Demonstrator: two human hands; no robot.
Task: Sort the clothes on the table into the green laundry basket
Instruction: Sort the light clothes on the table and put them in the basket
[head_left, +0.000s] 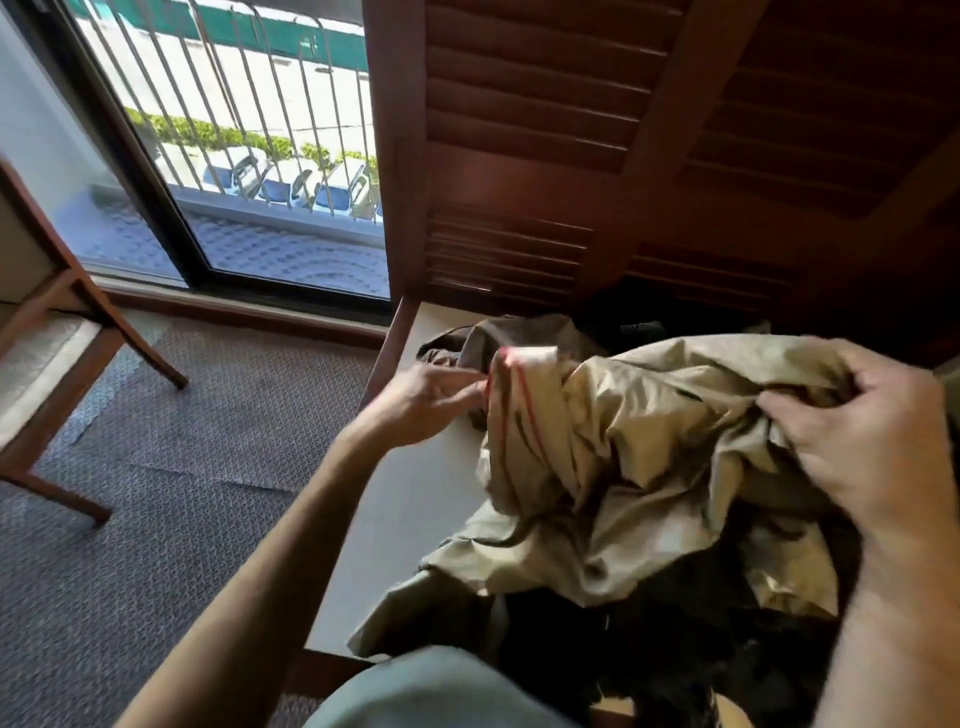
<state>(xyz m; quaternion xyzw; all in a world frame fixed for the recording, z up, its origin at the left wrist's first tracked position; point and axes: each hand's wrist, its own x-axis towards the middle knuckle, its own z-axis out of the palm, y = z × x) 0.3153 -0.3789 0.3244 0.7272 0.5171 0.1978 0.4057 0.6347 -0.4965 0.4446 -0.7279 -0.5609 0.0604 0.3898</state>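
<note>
both hands hold a crumpled beige garment (639, 467) lifted above the white-topped table (415, 499). the left hand (421, 402) pinches the garment's far edge, where a thin red trim runs along the hem, with fingers pressed together on the cloth. the right hand (862, 431) has its grip closed into a bunch of the same fabric at the right side, fingers curled into the folds. the garment drapes down between the hands onto a dark, nearly black piece of clothing (675, 649) lying on the near part of the table. behind it, a brown garment (498, 338) lies at the table's far edge, beside the louvred wooden doors (545, 130). left of the table are patterned carpet (156, 519), a wooden chair (62, 332) and a glass balcony door (234, 156).
</note>
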